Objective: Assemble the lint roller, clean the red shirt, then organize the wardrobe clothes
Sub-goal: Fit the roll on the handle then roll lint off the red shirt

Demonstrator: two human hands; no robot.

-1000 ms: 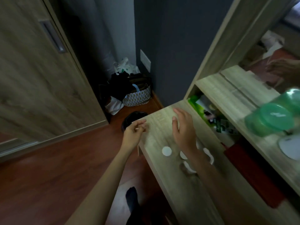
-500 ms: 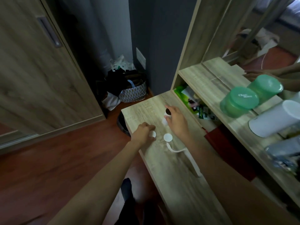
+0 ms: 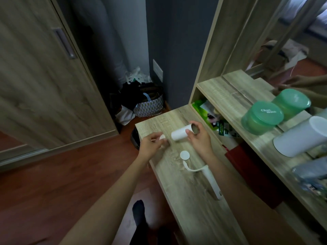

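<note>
My right hand holds a white lint roll by its open cardboard end, lifted a little above the wooden table. My left hand pinches a small white end cap just left of the roll's closed end. A second white round cap lies flat on the table below the roll. The white roller handle, with its curved arm, lies on the table nearer to me. The red shirt is not clearly in view.
A shelf on the right carries a green lidded jar and a white container; packets sit in the cubby below. A patterned basket with clothes stands on the floor by the wardrobe door. A dark round bin sits beside the table's far end.
My right hand has lifted the white roll off the table, and my left hand has picked up a small cap. The view has tilted so more of the handle shows.
</note>
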